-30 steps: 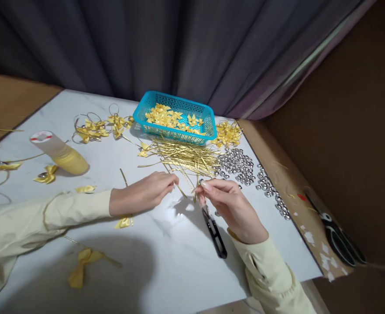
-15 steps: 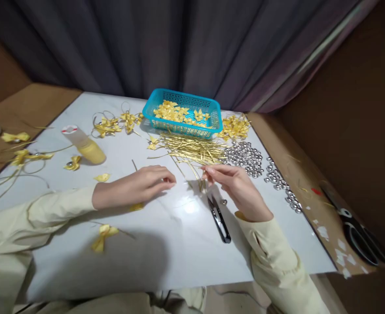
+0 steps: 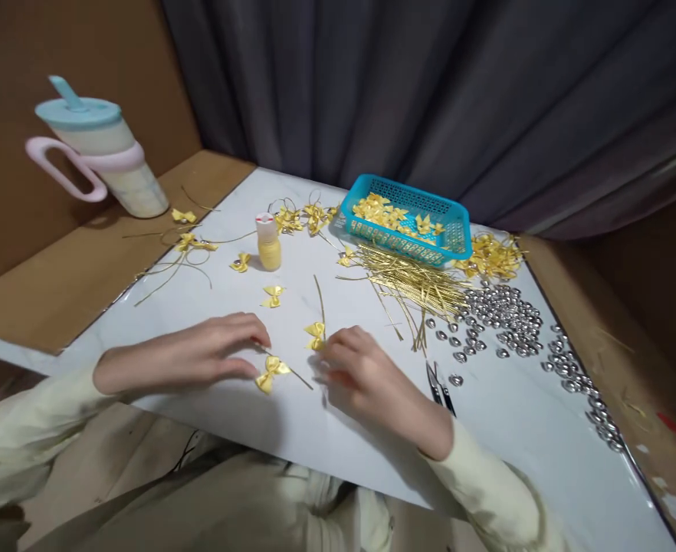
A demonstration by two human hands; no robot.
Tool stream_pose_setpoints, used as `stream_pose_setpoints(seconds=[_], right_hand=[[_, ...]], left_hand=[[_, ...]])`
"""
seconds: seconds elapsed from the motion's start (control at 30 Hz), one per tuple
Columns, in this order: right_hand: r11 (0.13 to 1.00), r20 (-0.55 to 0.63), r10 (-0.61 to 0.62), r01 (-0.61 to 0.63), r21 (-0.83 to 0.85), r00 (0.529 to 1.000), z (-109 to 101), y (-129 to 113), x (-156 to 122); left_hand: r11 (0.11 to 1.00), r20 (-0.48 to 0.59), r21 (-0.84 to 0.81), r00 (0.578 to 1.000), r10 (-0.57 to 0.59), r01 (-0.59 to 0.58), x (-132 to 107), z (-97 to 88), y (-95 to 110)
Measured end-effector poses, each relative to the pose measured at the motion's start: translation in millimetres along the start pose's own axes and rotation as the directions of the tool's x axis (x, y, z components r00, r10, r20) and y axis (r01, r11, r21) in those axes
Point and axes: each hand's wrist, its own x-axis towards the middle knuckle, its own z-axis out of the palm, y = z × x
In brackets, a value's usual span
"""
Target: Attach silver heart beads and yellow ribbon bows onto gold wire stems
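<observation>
My left hand (image 3: 200, 353) lies over the white tabletop, thumb and fingers apart. By its fingertips is a yellow ribbon bow (image 3: 271, 372) with a thin gold cord running across it; contact is unclear. My right hand (image 3: 366, 376) is closed, fingers curled downward beside a second yellow bow (image 3: 316, 335) that has a gold cord (image 3: 318, 295) standing out behind it. Its fingertips point away from me, so what they hold is hidden. Another yellow bow (image 3: 272, 297) lies farther back, between the hands.
A turquoise basket (image 3: 410, 245) holds several bows, with gold cords (image 3: 412, 280) before it. Silver beads (image 3: 504, 310) spread rightward. Black thread snips (image 3: 438, 387) lie near my right wrist. A bottle with yellow contents (image 3: 269, 249), finished-looking bows (image 3: 191, 244) and a tumbler (image 3: 108, 153) stand left.
The view has turned left, bringing the tumbler into sight. My right hand has moved from beside the gold cords to the yellow bows, nearer my left hand.
</observation>
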Motion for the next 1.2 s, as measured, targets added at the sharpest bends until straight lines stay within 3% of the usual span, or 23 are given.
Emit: stream_pose_setpoints(seconds=[0.1, 0.23, 0.4, 0.57, 0.63, 0.73, 0.83, 0.93, 1.03, 1.2], right_hand=[[0.995, 0.118, -0.102, 0.099, 0.027, 0.988, 24.0, -9.8, 24.0], [0.988, 0.125, -0.142, 0.133, 0.081, 0.982, 39.0, -4.4, 36.5], [0.991, 0.091, -0.082, 0.072, 0.111, 0.992, 33.4, -2.0, 31.4], [0.998, 0.072, -0.019, 0.014, 0.065, 0.997, 23.0, -8.6, 22.8], [0.998, 0.063, -0.001, -0.003, 0.063, 0.998, 21.2, -10.7, 20.1], [0.993, 0.042, 0.021, -0.026, 0.112, 0.999, 21.2, -13.5, 16.7], [0.990, 0.031, 0.040, -0.044, 0.131, 0.999, 22.0, -14.8, 13.4], [0.993, 0.020, 0.061, -0.063, 0.104, 0.998, 20.6, -13.0, 10.8], [0.993, -0.004, 0.085, -0.084, 0.085, 0.996, 16.9, -8.3, 9.6], [0.992, -0.012, 0.094, -0.093, 0.091, 0.995, 10.7, -0.5, 8.9]], left_hand=[[0.999, -0.021, 0.018, 0.999, 0.044, -0.043, -4.4, 28.9, -5.6], [0.984, -0.143, 0.121, 0.979, 0.146, -0.130, -3.1, 52.5, -13.4], [0.986, -0.322, 0.063, 0.932, 0.164, -0.152, -4.1, 42.3, -20.8], [0.999, -0.556, 0.010, 0.830, 0.035, -0.036, -7.9, 28.4, -22.6], [0.995, -0.545, 0.055, 0.833, 0.096, -0.079, -8.7, 32.4, -20.1], [0.972, -0.410, 0.140, 0.882, 0.233, -0.191, -8.0, 48.0, -15.8], [0.962, -0.355, 0.187, 0.900, 0.254, -0.198, -5.4, 63.0, -14.9], [0.973, -0.387, 0.176, 0.898, 0.210, -0.151, -4.1, 66.5, -17.2], [0.989, -0.425, 0.063, 0.893, 0.150, -0.136, -5.7, 60.1, -17.9], [0.978, -0.531, -0.205, 0.843, -0.086, -0.029, -12.3, 40.5, -11.9]])
